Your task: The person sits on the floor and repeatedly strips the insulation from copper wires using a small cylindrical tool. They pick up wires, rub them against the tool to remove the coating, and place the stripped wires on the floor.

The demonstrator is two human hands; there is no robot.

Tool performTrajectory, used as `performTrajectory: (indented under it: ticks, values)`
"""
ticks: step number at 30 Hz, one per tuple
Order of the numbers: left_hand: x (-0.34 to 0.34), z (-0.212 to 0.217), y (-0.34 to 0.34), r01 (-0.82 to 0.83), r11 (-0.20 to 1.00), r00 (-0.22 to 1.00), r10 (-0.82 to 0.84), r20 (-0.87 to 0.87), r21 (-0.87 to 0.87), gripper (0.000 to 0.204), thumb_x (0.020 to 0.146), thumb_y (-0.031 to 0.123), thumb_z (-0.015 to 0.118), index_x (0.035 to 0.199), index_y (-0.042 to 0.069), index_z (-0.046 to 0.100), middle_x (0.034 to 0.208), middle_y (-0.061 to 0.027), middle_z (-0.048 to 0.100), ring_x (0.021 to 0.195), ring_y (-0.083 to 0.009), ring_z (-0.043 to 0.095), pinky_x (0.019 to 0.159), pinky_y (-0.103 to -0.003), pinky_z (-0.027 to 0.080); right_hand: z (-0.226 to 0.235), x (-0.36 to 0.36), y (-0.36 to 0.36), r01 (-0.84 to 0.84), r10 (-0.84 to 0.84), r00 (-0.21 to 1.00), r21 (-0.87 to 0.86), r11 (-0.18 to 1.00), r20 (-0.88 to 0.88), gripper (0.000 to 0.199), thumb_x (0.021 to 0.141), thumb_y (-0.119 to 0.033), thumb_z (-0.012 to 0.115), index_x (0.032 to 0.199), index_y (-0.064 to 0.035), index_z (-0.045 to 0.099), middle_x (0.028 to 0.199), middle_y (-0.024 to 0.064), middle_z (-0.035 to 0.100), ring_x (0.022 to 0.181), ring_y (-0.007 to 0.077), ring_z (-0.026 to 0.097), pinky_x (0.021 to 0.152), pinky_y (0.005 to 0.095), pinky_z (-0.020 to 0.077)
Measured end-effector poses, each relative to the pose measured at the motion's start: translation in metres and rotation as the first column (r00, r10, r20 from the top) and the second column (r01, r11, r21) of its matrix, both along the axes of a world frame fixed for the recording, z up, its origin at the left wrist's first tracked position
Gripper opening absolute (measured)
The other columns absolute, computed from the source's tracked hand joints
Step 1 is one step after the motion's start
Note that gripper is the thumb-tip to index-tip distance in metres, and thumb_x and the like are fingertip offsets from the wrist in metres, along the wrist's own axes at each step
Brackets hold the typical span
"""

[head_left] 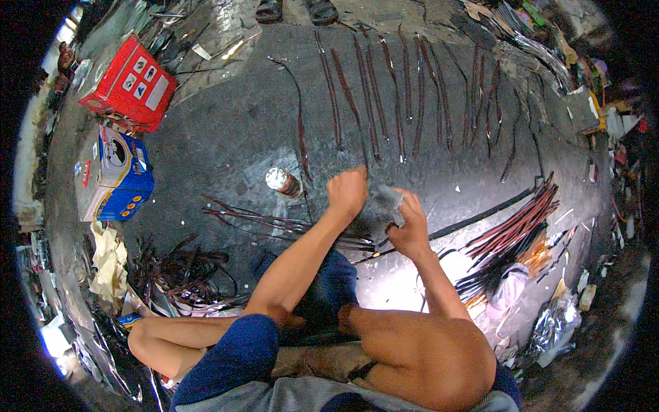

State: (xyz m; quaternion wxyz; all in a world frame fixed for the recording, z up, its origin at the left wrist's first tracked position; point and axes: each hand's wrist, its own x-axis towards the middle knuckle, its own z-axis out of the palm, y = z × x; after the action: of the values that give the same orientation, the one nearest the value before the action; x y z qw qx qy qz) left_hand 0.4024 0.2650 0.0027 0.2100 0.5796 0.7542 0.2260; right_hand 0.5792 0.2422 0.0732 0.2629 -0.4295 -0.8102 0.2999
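I sit on a dark floor (226, 137) with my knees drawn up. My left hand (347, 191) is closed into a fist and presses down on thin dark strips (274, 221) lying in front of me. My right hand (407, 225) grips a grey rag or pad (388, 198) held against the same strips. A row of long reddish-brown strips (374, 89) is laid out side by side farther ahead. A small bottle with a white cap (283, 181) lies just left of my left hand.
A red cardboard box (130, 84) and a blue-and-white box (110, 173) stand at the left. A bundle of reddish strips (516, 230) lies at the right, tangled dark strips (182, 271) at lower left. Another person's sandalled feet (295, 9) are at the top. Scrap clutters the right edge.
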Motion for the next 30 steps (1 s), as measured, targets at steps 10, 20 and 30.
performTrajectory:
  ticks: [10,20,30]
  values:
    - [-0.026,0.145,-0.138,-0.338,0.940,0.684,0.214,0.698,0.043,0.010,0.084,0.006,0.076,0.092,0.000,0.074,0.082,-0.0066,0.072,0.069,-0.0127,0.065,0.064,-0.027,0.052,0.066,-0.048,-0.032,-0.332,0.300,0.931,-0.138,0.933,-0.209,0.051,0.066,-0.009,0.076,0.115,-0.0072,0.065,0.100,0.0167,0.063,0.093,0.0388,0.065,0.077,0.0438,0.0532]
    - [-0.042,0.164,-0.150,-0.528,0.844,0.320,0.299,0.899,-0.093,0.013,0.083,0.000,0.077,0.094,-0.003,0.071,0.082,-0.0018,0.070,0.070,-0.0050,0.060,0.064,-0.019,0.048,0.086,-0.064,-0.050,-0.310,0.314,0.929,0.053,0.949,-0.197,0.041,0.067,-0.007,0.076,0.107,-0.0077,0.067,0.086,0.0145,0.062,0.080,0.0368,0.064,0.066,0.0433,0.0523]
    - [-0.045,0.171,-0.143,-0.537,0.832,0.257,0.322,0.911,-0.142,0.012,0.084,0.000,0.076,0.095,-0.003,0.071,0.085,-0.0029,0.070,0.075,-0.0063,0.063,0.069,-0.020,0.049,0.090,-0.076,-0.041,-0.309,0.321,0.910,0.088,0.947,-0.261,0.042,0.063,-0.008,0.077,0.104,-0.0048,0.066,0.086,0.0153,0.062,0.080,0.0363,0.064,0.067,0.0428,0.0520]
